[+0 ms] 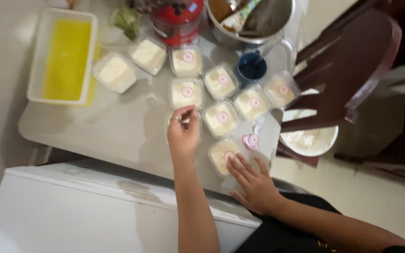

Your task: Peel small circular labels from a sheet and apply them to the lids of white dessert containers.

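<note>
Several small clear lidded tubs of pale cream filling stand on a grey table, most with a round pink-and-white sticker on the lid. My left hand hovers over one tub, thumb and forefinger pinched together; whether a sticker is between them I cannot tell. My right hand lies flat, fingers spread, its fingertips on the stickered lid of the nearest tub. A small stack of loose pink stickers sits just right of that tub.
A white tray with yellow contents stands at the far left. At the back are a red jar, a metal bowl and a dark blue cup. A dark chair and a white bowl are to the right. A white cabinet top lies below.
</note>
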